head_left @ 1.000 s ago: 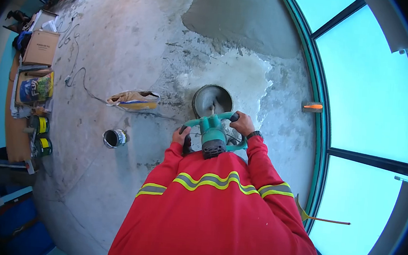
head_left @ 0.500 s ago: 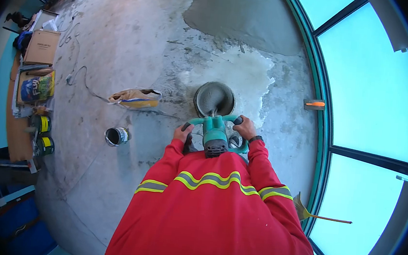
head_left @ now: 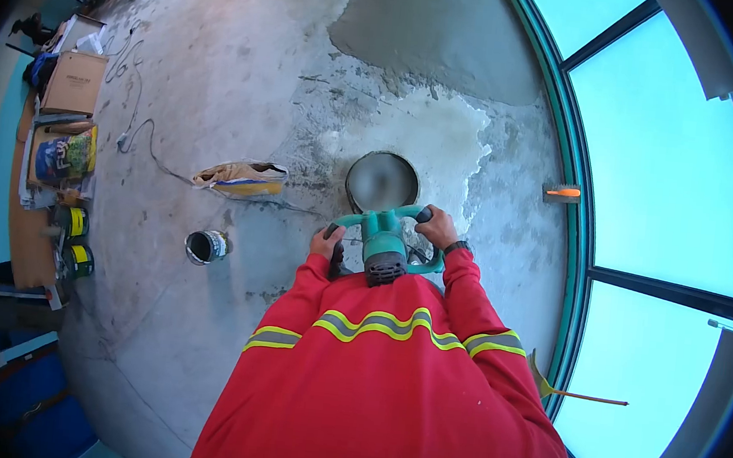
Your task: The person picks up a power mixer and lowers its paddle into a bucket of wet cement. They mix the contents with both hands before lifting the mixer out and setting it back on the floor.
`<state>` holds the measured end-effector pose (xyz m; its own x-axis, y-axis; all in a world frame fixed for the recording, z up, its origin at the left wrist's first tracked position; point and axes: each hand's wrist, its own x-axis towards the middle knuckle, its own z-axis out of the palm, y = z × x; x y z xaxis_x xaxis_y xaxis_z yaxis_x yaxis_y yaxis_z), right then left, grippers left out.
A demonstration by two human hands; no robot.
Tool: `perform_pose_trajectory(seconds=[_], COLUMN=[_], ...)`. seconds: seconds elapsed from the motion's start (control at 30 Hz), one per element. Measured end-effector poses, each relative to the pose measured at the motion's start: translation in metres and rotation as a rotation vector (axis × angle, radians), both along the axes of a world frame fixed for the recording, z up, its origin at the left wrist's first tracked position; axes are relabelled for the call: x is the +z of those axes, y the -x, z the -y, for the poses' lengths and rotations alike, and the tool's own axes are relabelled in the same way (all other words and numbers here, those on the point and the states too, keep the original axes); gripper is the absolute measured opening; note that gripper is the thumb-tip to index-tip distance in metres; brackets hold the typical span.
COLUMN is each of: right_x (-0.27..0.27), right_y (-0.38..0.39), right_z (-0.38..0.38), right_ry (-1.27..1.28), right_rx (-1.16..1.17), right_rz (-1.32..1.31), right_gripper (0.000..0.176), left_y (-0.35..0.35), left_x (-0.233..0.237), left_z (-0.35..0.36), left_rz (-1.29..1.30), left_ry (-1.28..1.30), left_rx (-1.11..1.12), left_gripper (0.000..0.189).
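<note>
A green handheld paddle mixer stands upright in front of my red sleeves. My left hand is closed around its left handle grip. On the other side, my right hand, with a dark watch at the wrist, is wrapped round the right grip. Just beyond the mixer sits a round bucket of grey wet mix, its surface smooth and blurred. The mixer's body and handles hide the shaft and paddle.
An opened paper bag and a small paint-smeared bucket lie to the left, with a power cable across the floor. Wet grey screed covers the far floor. By the right window frame are an orange-handled trowel and a broom.
The mix in the bucket has gone from a swirled paste with the shaft showing to a smooth blur. My hands keep their grip; the view has shifted slightly.
</note>
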<state>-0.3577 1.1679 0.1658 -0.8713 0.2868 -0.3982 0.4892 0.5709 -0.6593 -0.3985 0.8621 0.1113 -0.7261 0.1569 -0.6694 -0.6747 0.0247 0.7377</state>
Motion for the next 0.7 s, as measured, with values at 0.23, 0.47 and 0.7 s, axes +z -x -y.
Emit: perform_pose_trajectory(seconds=[0.23, 0.47, 0.7], right_x=[0.0, -0.001, -0.003], right_y=[0.007, 0.0, -0.001], right_z=[0.002, 0.001, 0.001], right_ry=[0.019, 0.124, 0.103], right_rx=[-0.006, -0.066, -0.071], right_rz=[0.012, 0.004, -0.002], right_gripper=[0.037, 0.035, 0.035], left_y=[0.009, 0.025, 0.03], left_x=[-0.006, 0.01, 0.007], left_z=[0.004, 0.0, 0.001], left_rz=[-0.009, 0.05, 0.065], left_ry=[0.012, 0.033, 0.002], left_rx=[-0.014, -0.097, -0.131], left_gripper=[0.033, 0.034, 0.035])
